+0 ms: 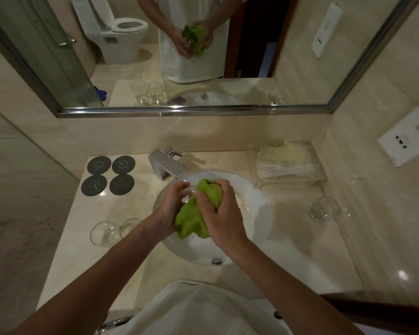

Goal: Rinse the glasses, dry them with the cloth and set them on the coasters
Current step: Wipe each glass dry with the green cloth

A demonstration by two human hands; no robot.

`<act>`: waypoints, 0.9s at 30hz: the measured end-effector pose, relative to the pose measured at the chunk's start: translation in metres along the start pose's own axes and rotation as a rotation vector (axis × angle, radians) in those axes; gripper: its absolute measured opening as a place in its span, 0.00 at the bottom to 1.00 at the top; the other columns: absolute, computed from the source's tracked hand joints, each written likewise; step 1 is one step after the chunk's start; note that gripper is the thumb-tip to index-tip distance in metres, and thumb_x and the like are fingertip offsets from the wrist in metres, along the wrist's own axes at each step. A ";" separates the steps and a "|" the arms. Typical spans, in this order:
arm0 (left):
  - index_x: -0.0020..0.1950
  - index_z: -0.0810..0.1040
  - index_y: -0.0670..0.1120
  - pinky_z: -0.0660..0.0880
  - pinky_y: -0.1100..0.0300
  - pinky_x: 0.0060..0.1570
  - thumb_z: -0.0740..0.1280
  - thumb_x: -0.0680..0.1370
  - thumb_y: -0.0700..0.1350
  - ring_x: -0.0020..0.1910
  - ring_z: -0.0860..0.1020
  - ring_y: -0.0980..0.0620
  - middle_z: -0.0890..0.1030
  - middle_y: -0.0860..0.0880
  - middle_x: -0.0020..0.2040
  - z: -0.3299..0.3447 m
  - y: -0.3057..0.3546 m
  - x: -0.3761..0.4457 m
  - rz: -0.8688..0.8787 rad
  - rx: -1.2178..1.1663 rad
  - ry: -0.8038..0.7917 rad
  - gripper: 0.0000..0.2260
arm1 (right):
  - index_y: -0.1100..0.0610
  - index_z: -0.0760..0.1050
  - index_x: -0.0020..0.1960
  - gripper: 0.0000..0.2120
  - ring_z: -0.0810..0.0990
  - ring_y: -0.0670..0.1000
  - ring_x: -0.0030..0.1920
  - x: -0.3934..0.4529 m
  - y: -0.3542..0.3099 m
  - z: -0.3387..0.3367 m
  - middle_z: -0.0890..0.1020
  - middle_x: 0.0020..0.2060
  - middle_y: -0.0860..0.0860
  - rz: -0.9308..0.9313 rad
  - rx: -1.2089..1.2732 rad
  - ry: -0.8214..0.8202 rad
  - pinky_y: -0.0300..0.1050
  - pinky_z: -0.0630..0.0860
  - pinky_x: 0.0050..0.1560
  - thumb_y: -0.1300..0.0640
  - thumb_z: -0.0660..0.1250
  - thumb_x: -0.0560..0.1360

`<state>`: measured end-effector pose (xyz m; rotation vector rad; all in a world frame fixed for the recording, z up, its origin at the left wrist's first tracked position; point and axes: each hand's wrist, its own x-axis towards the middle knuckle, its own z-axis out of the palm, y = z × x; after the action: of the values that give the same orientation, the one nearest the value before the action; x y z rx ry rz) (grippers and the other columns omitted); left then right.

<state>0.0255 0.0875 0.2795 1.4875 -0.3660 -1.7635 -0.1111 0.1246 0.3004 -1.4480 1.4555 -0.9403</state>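
Observation:
Over the white sink [257, 213], my left hand [171, 204] grips a clear glass [188, 195]. My right hand [219, 209] holds a green cloth [194, 221] bunched against that glass. Two more clear glasses [103, 233] [130, 226] stand on the counter left of the sink, the nearer partly hidden by my left forearm. Another glass [324, 209] stands on the counter to the right. Several dark round coasters [108, 175] lie bare at the back left of the counter.
A chrome tap [166, 164] rises behind the sink. A clear box of packets [288, 163] sits at the back right. A mirror [203, 56] covers the wall above, a wall socket [404, 143] is on the right, and a glass partition bounds the left.

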 end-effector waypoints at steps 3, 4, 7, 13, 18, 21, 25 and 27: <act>0.42 0.77 0.44 0.75 0.48 0.49 0.63 0.76 0.54 0.40 0.78 0.43 0.80 0.44 0.40 0.001 0.003 -0.002 0.154 0.108 0.054 0.13 | 0.45 0.68 0.57 0.13 0.77 0.44 0.50 0.005 -0.007 -0.001 0.75 0.52 0.44 -0.002 -0.038 0.012 0.44 0.77 0.49 0.39 0.64 0.78; 0.45 0.78 0.43 0.76 0.45 0.54 0.62 0.75 0.57 0.44 0.80 0.40 0.82 0.41 0.44 0.000 0.004 -0.002 0.204 0.182 0.062 0.17 | 0.45 0.69 0.55 0.12 0.78 0.46 0.49 0.008 -0.009 -0.002 0.77 0.51 0.45 0.017 -0.023 0.005 0.46 0.77 0.48 0.39 0.64 0.78; 0.52 0.80 0.43 0.74 0.37 0.60 0.60 0.71 0.65 0.54 0.81 0.37 0.83 0.39 0.52 0.001 0.010 -0.012 0.383 0.442 0.058 0.28 | 0.49 0.72 0.50 0.13 0.81 0.51 0.45 0.021 -0.016 -0.005 0.80 0.44 0.49 0.150 0.060 -0.034 0.51 0.78 0.47 0.39 0.64 0.78; 0.37 0.69 0.50 0.72 0.47 0.41 0.58 0.77 0.56 0.34 0.71 0.51 0.72 0.52 0.31 0.012 0.011 -0.035 0.755 0.663 0.087 0.14 | 0.54 0.78 0.58 0.15 0.84 0.55 0.54 0.038 -0.015 -0.015 0.85 0.52 0.55 0.464 0.408 -0.230 0.54 0.80 0.59 0.44 0.67 0.79; 0.39 0.71 0.41 0.67 0.54 0.35 0.61 0.76 0.53 0.32 0.69 0.51 0.71 0.45 0.31 0.004 0.018 -0.030 0.755 0.601 0.081 0.15 | 0.53 0.76 0.64 0.18 0.84 0.51 0.54 0.032 -0.012 -0.016 0.84 0.55 0.55 0.438 0.590 -0.367 0.49 0.81 0.58 0.45 0.68 0.79; 0.36 0.72 0.45 0.65 0.57 0.28 0.60 0.74 0.54 0.27 0.69 0.49 0.73 0.50 0.28 -0.004 0.024 -0.023 0.594 0.483 0.106 0.13 | 0.41 0.72 0.64 0.21 0.81 0.45 0.54 0.020 -0.010 -0.015 0.79 0.58 0.48 0.212 0.310 -0.365 0.40 0.80 0.51 0.48 0.74 0.75; 0.39 0.73 0.44 0.66 0.57 0.28 0.59 0.75 0.54 0.26 0.71 0.51 0.74 0.48 0.30 -0.008 0.026 -0.021 0.542 0.619 0.114 0.14 | 0.40 0.63 0.74 0.36 0.71 0.44 0.64 0.016 0.003 -0.008 0.70 0.65 0.43 0.033 0.073 -0.369 0.33 0.71 0.56 0.50 0.78 0.71; 0.40 0.72 0.43 0.68 0.55 0.31 0.58 0.75 0.54 0.27 0.72 0.53 0.75 0.47 0.32 -0.006 0.027 -0.024 0.579 0.667 0.104 0.15 | 0.41 0.59 0.77 0.41 0.68 0.42 0.66 0.018 0.006 -0.009 0.67 0.68 0.41 -0.039 -0.036 -0.374 0.33 0.68 0.58 0.48 0.78 0.70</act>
<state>0.0410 0.0883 0.3129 1.6698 -1.2810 -1.1341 -0.1206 0.1065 0.2969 -1.5851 1.1756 -0.6257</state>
